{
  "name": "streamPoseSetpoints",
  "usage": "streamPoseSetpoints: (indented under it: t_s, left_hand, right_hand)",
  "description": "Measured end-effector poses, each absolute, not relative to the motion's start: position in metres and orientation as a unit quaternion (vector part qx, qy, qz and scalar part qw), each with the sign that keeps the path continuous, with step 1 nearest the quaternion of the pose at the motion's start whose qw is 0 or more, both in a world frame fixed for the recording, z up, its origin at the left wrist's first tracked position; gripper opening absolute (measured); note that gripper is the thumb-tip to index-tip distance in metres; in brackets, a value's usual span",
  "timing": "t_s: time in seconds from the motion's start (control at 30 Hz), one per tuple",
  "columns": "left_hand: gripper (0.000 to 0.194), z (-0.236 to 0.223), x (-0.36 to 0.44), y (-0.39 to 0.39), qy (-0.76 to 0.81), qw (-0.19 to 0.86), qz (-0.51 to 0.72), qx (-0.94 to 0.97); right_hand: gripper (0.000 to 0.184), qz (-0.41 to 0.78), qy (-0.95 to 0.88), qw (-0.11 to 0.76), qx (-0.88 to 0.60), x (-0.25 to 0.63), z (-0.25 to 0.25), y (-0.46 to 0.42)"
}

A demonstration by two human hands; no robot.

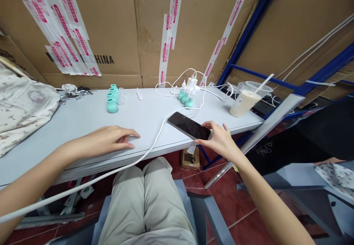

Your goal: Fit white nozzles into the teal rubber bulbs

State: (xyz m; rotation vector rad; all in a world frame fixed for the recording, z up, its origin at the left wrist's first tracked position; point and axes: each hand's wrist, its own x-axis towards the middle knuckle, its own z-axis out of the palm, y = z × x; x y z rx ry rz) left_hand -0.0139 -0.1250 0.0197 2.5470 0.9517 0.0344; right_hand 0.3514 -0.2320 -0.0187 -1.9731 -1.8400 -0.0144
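My right hand [218,137] grips the near right end of a dark smartphone [188,125], thumb at the front edge and fingers at the far edge. The phone lies face up by the table's front edge. To the left, my left hand [114,140] rests on the white table [146,121]. Its index finger stretches out, thumb apart, and it holds nothing. Beyond it stand several mint-green round pots [112,104] in a row, beside small clear cups [121,96]. More mint-green pots [184,97], with white tops, stand behind the phone near a white charger [191,82].
A white cable [159,132] crosses the table and runs toward me. At the right stands a drink cup with a straw [243,103]; a floral cloth bag [24,104] lies left, near small metallic pieces [73,93]. Cardboard [116,23] walls the back. A person in black [304,138] is at right.
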Motion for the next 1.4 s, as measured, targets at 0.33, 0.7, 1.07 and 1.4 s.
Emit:
streamPoseSetpoints:
  t_s: [0.33,0.7,1.07,1.4]
  left_hand:
    - [0.038,0.021,-0.027,-0.173,0.265,0.314,0.058,0.910]
    - [0.045,-0.026,-0.069,-0.172,0.428,0.107,0.197,0.876]
    - [0.051,-0.018,-0.094,-0.202,0.594,0.022,0.213,0.775]
    - [0.077,-0.029,-0.121,-0.224,0.652,0.041,0.218,0.725]
  right_hand:
    - [0.046,0.094,-0.712,0.279,-0.637,0.297,-0.026,-0.208]
    - [0.054,0.014,-0.728,0.349,-0.591,0.221,-0.045,-0.211]
    - [0.062,-0.039,-0.722,0.383,-0.575,0.121,-0.049,-0.219]
    - [0.063,0.179,-0.816,0.302,-0.460,0.108,-0.036,-0.212]
